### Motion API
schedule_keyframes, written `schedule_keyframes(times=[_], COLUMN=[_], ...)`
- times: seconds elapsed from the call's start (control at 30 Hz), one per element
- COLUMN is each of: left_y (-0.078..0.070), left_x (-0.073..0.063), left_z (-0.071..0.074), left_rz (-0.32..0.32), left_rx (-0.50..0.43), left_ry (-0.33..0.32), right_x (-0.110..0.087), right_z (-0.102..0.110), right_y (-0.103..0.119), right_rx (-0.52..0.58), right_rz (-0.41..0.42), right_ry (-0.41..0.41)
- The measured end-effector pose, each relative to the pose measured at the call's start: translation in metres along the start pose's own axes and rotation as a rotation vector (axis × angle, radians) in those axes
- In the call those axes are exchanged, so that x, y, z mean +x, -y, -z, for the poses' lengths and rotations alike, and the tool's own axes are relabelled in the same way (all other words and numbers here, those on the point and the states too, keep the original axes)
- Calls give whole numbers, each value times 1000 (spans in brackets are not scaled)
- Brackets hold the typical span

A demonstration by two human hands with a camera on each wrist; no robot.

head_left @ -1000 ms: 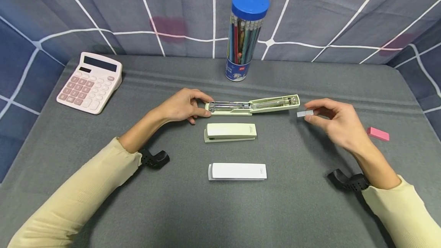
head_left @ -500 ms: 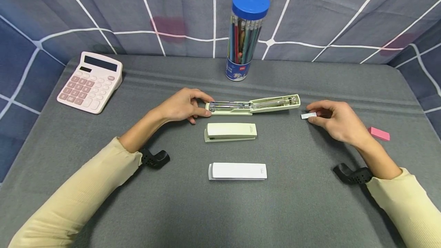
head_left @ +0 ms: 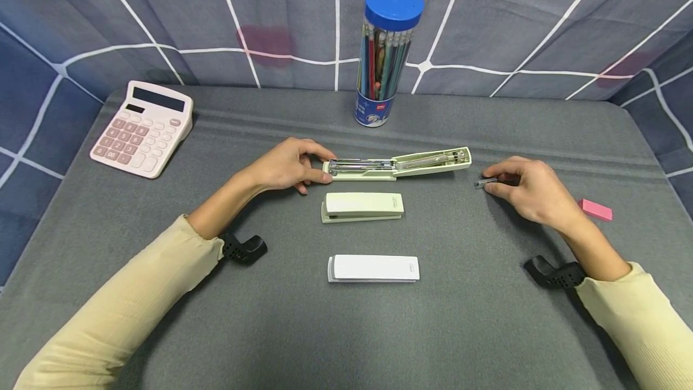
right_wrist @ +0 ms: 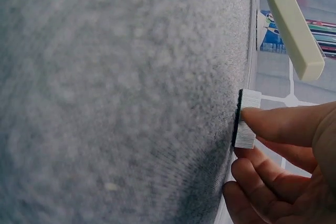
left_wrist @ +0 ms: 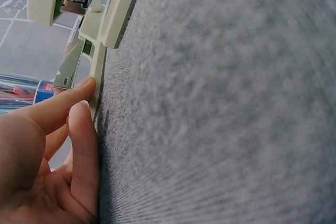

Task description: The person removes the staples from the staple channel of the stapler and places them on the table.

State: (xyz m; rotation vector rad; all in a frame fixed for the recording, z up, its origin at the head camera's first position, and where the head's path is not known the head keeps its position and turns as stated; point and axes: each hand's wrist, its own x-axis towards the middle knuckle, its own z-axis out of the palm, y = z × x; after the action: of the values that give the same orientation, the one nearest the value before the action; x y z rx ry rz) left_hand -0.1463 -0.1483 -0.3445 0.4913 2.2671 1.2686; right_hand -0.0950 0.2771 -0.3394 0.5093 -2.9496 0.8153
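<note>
Lowering our right hand [head_left: 527, 188] to the counter [head_left: 465, 318], pinching the staple strip [head_left: 485, 182], left hand [head_left: 287, 166] gripping the open stapler [head_left: 397, 165].

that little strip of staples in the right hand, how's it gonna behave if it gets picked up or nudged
The staple strip, pinched by the right hand against the grey mat, looks small and thin, so probably very light. Its fine ribbing suggests joined staples, likely stiff but apt to snap apart. Flat-sided, it should slide rather than roll.
</note>
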Motion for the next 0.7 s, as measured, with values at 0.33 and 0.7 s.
schedule_keyframes(times=[0.33, 0.7], left_y=[-2, -1], left_x=[-1, -1], left_z=[0, 0], left_rz=[0, -10], left_rx=[-10, -5], left_ry=[0, -3], right_x=[1, 1], right_z=[1, 3], right_y=[0, 0], right_rx=[-42, -59], right_rz=[11, 18], right_ry=[4, 24])
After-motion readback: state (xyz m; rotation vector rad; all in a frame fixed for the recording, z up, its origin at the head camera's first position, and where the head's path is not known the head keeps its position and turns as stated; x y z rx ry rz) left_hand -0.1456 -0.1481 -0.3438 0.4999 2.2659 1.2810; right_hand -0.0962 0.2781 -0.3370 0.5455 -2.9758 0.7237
